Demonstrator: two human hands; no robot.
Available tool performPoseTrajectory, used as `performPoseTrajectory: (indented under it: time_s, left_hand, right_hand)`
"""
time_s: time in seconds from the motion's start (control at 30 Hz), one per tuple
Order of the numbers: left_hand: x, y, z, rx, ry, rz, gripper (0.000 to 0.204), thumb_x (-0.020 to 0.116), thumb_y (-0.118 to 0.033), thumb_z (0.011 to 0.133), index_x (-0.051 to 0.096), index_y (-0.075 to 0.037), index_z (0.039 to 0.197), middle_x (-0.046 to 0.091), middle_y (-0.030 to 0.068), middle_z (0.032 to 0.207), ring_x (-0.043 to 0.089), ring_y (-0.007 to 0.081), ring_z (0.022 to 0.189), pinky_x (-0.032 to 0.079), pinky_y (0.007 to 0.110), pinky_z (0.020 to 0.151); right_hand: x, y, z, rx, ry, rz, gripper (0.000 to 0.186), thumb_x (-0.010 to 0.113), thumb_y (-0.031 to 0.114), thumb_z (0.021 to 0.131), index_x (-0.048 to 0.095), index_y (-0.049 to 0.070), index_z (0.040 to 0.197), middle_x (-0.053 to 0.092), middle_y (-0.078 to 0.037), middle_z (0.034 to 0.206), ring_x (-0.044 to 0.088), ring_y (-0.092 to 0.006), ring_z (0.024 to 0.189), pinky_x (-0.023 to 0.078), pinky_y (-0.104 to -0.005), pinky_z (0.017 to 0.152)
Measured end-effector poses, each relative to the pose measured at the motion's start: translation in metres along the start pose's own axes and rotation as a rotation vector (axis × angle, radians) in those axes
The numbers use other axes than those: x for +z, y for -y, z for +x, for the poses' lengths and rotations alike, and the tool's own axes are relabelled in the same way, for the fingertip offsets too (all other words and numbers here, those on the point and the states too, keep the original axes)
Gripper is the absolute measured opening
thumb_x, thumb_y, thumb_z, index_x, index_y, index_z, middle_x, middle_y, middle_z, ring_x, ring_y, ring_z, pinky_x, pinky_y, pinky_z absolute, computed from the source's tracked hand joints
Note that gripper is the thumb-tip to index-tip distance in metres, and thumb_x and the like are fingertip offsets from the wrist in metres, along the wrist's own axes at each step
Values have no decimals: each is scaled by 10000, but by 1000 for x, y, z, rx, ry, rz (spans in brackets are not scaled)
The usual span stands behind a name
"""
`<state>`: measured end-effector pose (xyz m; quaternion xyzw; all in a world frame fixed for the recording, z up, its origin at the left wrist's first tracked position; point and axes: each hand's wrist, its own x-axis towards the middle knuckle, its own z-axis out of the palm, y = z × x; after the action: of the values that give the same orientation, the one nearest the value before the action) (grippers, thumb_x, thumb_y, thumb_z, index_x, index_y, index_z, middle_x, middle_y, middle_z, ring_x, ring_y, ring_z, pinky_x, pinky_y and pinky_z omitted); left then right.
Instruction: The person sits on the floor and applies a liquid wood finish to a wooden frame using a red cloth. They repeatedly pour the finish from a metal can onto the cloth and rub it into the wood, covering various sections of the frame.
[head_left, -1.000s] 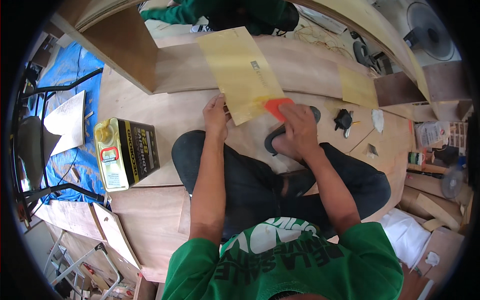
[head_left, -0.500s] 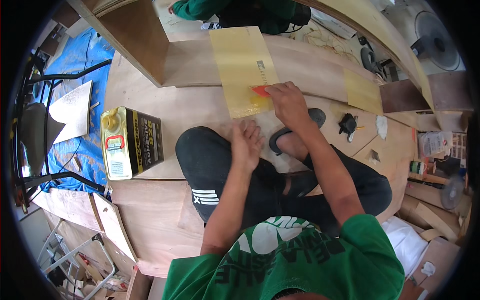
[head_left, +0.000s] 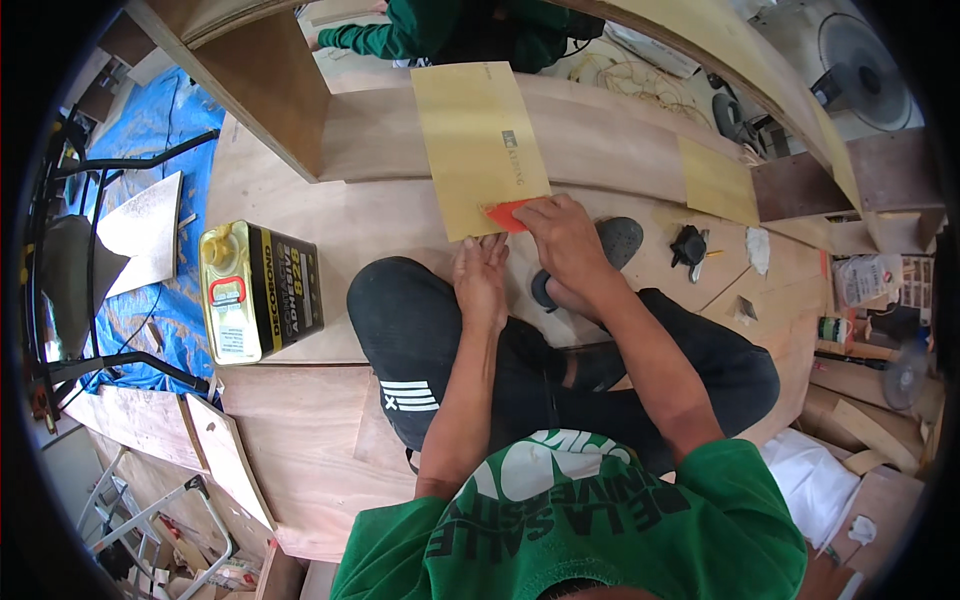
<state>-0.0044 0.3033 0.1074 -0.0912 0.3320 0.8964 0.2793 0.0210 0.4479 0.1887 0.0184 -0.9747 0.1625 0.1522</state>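
A long yellow sheet [head_left: 465, 130] lies across a wooden board [head_left: 375, 125] in front of me, its near end reaching toward my knees. My right hand [head_left: 565, 235] is closed around a red-orange spreader [head_left: 510, 214], whose edge rests on the sheet's near right part. A wet yellowish smear shows beside the spreader. At the sheet's near edge, my left hand [head_left: 481, 280] has its fingertips together, pinching that edge; how far they reach underneath is hidden. A metal adhesive can [head_left: 262, 292] with a yellow spout and red handle stands upright to the left.
A wooden frame [head_left: 285, 90] rises at the far left. Another yellow piece [head_left: 717, 180] lies farther right on the board. A black tape measure [head_left: 688, 245] rests beside my foot [head_left: 570, 297]. Across the board, a person in a green sleeve [head_left: 370, 38] sits. A fan [head_left: 868, 75] stands far right.
My right hand has drawn the spreader toward me and slightly left, to the sheet's near end. My left hand has turned from open fingers to gripping the sheet's edge.
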Motion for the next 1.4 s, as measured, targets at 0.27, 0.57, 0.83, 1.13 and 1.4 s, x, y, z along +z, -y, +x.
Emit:
performPoseTrajectory:
  time_s: [0.27, 0.57, 0.83, 1.13, 1.4]
  left_hand:
    - [-12, 9, 6, 58, -202, 130, 504, 468, -365, 1091, 460, 18, 1418, 594, 181, 1324, 592, 274, 1219, 445, 389, 1042]
    - [14, -20, 25, 67, -359, 69, 309, 430, -219, 1101, 569, -8, 1280, 682, 105, 1107, 669, 193, 955, 540, 331, 830]
    - [4, -80, 84, -26, -252, 385, 292, 422, -205, 1092, 559, -6, 1256, 684, 106, 974, 671, 203, 741, 586, 333, 672]
    - [-14, -85, 74, -39, -326, -136, 510, 305, -417, 1107, 441, -28, 1409, 548, 151, 1331, 545, 277, 1233, 468, 463, 1019]
    - [-11, -83, 49, -77, -153, 106, 384, 450, -211, 1091, 478, -9, 1417, 675, 134, 1193, 706, 264, 999, 588, 390, 818]
  right_hand:
    - [-39, 21, -17, 79, 174, 121, 285, 618, -26, 790, 707, 15, 1058, 699, -143, 1060, 595, -370, 947, 495, -423, 886]
    - [-90, 19, -36, 293, -40, 286, 228, 613, 47, 962, 695, 10, 1171, 691, -130, 1148, 637, -251, 1070, 479, -336, 955]
    - [-52, -15, -8, 326, -307, 389, 232, 606, 39, 975, 686, -6, 1188, 690, -149, 1157, 653, -231, 1062, 498, -318, 922]
    - [-28, -8, 6, 305, -284, 313, 221, 624, 23, 958, 707, 3, 1162, 707, -155, 1121, 670, -278, 1026, 514, -343, 911]
    - [10, 2, 11, 111, -284, 184, 359, 674, -41, 846, 700, 42, 1195, 681, -139, 1153, 637, -325, 1038, 524, -391, 891]
